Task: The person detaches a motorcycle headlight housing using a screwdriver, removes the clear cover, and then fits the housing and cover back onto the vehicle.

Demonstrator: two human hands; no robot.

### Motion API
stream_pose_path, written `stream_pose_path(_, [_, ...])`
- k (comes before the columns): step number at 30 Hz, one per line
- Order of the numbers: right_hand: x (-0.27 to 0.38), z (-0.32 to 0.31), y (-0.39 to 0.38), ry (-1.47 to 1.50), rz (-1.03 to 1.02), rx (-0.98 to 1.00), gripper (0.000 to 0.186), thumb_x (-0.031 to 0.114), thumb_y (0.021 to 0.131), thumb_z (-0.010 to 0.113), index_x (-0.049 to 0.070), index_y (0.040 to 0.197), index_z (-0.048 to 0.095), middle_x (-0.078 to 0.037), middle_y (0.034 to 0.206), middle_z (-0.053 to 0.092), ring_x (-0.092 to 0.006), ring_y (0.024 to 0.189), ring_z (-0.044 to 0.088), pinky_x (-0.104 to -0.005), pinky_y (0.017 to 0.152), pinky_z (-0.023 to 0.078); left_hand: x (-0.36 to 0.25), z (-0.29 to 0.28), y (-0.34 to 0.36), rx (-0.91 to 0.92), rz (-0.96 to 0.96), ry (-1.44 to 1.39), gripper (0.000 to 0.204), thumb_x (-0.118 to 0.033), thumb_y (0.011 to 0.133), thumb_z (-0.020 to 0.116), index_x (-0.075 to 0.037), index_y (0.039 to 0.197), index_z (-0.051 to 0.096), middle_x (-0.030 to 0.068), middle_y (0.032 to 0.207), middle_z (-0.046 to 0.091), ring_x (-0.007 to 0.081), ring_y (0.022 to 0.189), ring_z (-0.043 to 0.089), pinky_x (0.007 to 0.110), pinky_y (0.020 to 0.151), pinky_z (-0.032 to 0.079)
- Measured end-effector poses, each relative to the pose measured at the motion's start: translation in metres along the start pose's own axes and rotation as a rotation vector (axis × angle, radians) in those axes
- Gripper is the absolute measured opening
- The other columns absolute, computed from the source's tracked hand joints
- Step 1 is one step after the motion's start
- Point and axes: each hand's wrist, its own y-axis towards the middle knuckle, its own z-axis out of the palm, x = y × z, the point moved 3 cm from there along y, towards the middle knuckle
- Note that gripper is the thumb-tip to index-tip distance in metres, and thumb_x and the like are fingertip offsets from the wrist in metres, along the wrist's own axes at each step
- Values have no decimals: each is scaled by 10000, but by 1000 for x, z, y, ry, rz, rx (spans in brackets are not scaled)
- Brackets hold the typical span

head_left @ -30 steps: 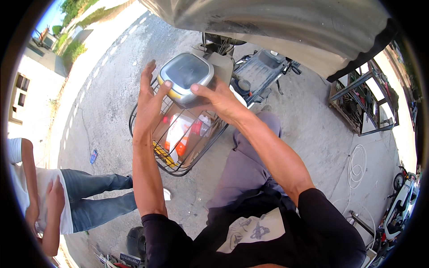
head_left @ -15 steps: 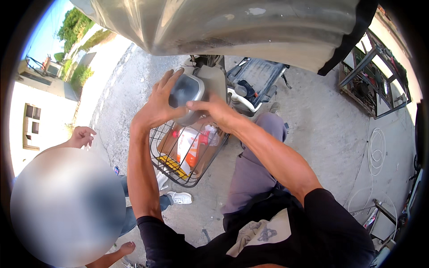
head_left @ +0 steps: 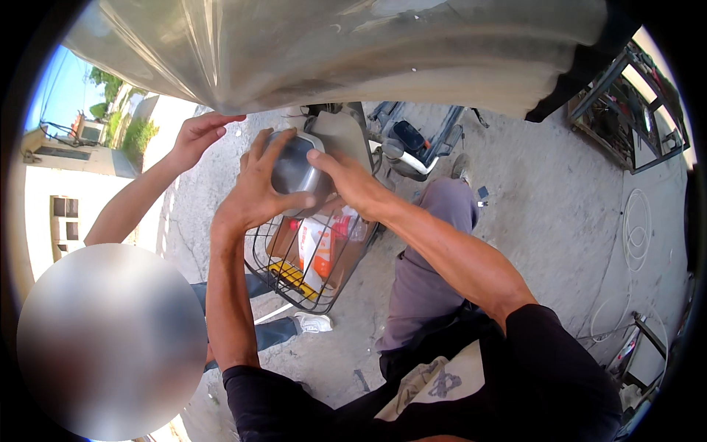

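Gripping grey housing (head_left: 293, 169) between left hand (head_left: 252, 193) and right hand (head_left: 355, 186).
Basket (head_left: 313, 311) close by, containing white-and-orange pack (head_left: 319, 256) and clear bottle (head_left: 357, 230).

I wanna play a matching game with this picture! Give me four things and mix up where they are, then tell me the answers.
Things:
1. rounded grey object
2. yellow object
3. pale looped hose
4. white shoe

Places:
A. inside the wire basket
B. near the picture's right edge
C. worn by another person
D. between the left hand and right hand

Pairs: 1-D, 2-A, 3-B, 4-C
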Motion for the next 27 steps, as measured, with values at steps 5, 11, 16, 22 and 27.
stream_pose_path(5, [2,3,-1,36,-23,14,931,666,968,666,-104,1460,487,-289,1316,647,-363,1112,737,-455,777,674,-8,-5,3,19,-18,26,1198,-470,633,987,-153,1654,447,315,1699,336,523,1563,351,576,1240,392])
stream_pose_path(11, [-2,4,-6,-31,-100,12,1156,766,920,722,-148,1546,391,-304,1286,687,-317,1123,752,-377,738,667,-32,-8,5,0,38,181,1102,-397,656,937,-110,1614,473,255,1689,402,514,1530,401,569,1249,386])
stream_pose_path(16, [-14,-4,4,-150,-252,-36,1220,765,886,773,-202,1525,393,-315,1224,725,-302,1076,773,-354,848,637,-34,1,2,-59,147,251,1008,-384,669,937,-154,1566,538,153,1675,465,498,1494,439,583,1221,413])
stream_pose_path(22, [-8,-12,-3,-238,-241,67,938,419,927,845,-54,1618,422,-245,1463,633,-317,1284,656,-390,1115,514,-39,0,7,-44,170,250,981,-424,653,952,-182,1528,581,155,1654,484,495,1473,456,602,1200,421])
stream_pose_path(27, [-9,-13,0,-320,-394,-50,1129,746,811,838,-150,1429,538,-303,1145,751,-324,1053,779,-386,903,611,-39,0,8,-54,163,244,932,-387,659,931,-171,1504,602,165,1628,503,472,1451,474,596,1188,425])
